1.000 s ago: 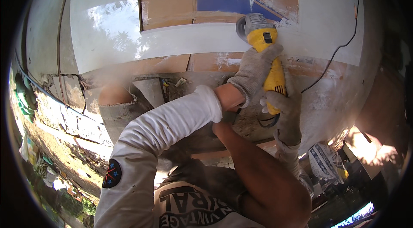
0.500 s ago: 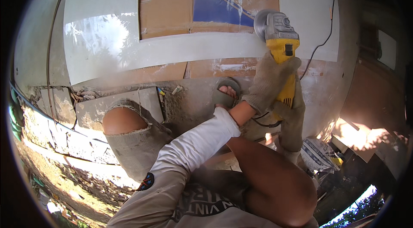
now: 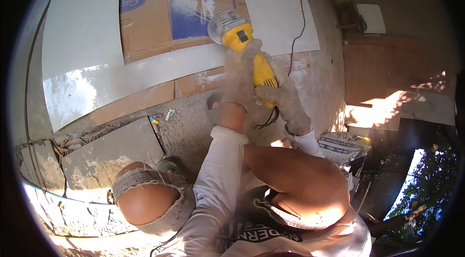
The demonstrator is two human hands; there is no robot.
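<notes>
- At the lower edge of a large pale grey flat sheet lying on the ground, a yellow-bodied angle grinder with a grey metal head and disc guard is held with its head on the sheet's surface, just below the sheet's rectangular cut-out.
- Left hand, in a dusty grey-beige work glove: fingers wrapped fully closed around the middle of the grinder's yellow body; white long sleeve runs up to it from below.
- Right hand, same kind of glove: fingers curled shut about the rear end of the grinder body — just behind and touching the left glove.
- Black power cord runs over the sheet's right part toward the top edge; another loop hangs below the right glove.
- Flattened brown cardboard with a blue printed patch shows through the cut-out; more brown cardboard sticks out under the sheet's lower edge.
- Grey concrete slab, rough, lies lower left, near the bare left knee in frayed denim shorts.
- Right thigh bare, folded under the right forearm.
- White printed bag sits on the ground to the right of the thigh — partly hidden.
- Whether the disc is spinning: cannot tell.
</notes>
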